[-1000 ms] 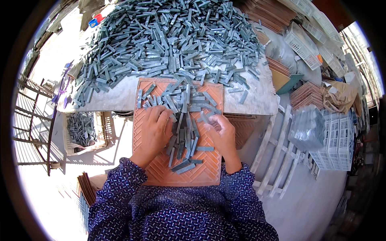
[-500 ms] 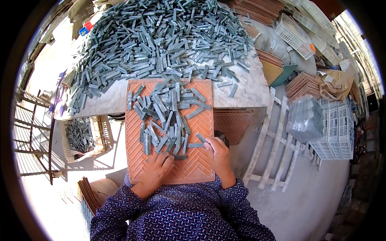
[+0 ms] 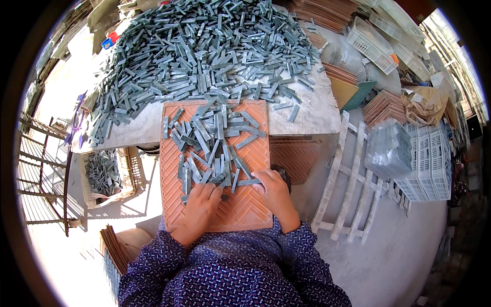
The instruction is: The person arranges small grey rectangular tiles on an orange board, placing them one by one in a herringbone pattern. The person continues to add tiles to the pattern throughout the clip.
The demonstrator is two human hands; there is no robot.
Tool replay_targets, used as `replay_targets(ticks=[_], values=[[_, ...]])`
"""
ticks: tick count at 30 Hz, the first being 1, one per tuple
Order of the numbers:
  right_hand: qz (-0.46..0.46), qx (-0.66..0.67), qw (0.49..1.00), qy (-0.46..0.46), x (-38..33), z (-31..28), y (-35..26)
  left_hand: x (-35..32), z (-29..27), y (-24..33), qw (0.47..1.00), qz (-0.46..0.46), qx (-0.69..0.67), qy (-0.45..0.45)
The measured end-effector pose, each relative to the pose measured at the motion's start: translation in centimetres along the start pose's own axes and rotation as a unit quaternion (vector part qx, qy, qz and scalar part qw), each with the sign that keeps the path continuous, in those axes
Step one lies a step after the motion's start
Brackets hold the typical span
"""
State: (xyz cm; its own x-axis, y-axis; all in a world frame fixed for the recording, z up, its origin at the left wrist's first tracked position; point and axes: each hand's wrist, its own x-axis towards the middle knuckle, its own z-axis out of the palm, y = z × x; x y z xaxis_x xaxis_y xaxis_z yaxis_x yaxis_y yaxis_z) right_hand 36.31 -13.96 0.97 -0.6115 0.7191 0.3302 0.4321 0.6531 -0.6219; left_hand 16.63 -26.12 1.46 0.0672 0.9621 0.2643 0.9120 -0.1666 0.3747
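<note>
On my lap, leaning against the table edge, is an orange tray (image 3: 176, 215) moulded with herringbone grooves. A loose heap of grey-green stone strips (image 3: 217, 128) covers its upper and middle part. My right hand (image 3: 276, 193) pinches the end of one stone strip (image 3: 248, 182) lying sideways near the tray's right edge. Low on the tray, my left hand (image 3: 200, 205) has its fingers bent and close together over the strips at the bottom of the heap. Short ends of strips show beside those fingers; what lies under them is hidden.
A big pile of similar strips (image 3: 204, 46) spreads over the table (image 3: 312, 110) ahead. A crate (image 3: 130, 171) of strips stands below left, beside a metal rack (image 3: 43, 174). To the right are a wooden pallet (image 3: 342, 179), white plastic crates (image 3: 424, 163) and stacked orange trays (image 3: 383, 107).
My left hand has moved up the tray onto the lower strips, its fingers now further forward. My right hand has shifted slightly left and up, with its strip now more level.
</note>
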Motion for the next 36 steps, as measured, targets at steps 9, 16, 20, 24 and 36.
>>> replay_targets(ticks=[9, 16, 20, 24, 36], values=[[0.184, 0.098, 0.977, -0.047, -2.2, -2.5, -1.9, -0.1, -0.1, -0.7, 1.0, 0.029, -0.002, -0.009], [0.17, 0.052, 0.984, -0.003, -4.9, -2.1, -2.5, 0.5, -1.8, 0.3, 0.998, 0.035, -0.037, -0.047], [0.164, 0.023, 0.985, 0.045, -5.0, -1.2, -2.7, -0.3, -2.3, 2.1, 0.94, -0.125, -0.304, -0.092], [0.166, 0.018, 0.986, 0.019, -5.1, -1.4, -2.6, -2.2, -0.3, 2.2, 0.675, -0.364, -0.621, -0.164], [0.131, 0.013, 0.99, -0.051, -4.7, -2.0, -1.7, -3.1, 0.6, 2.0, 0.657, -0.329, -0.666, -0.132]])
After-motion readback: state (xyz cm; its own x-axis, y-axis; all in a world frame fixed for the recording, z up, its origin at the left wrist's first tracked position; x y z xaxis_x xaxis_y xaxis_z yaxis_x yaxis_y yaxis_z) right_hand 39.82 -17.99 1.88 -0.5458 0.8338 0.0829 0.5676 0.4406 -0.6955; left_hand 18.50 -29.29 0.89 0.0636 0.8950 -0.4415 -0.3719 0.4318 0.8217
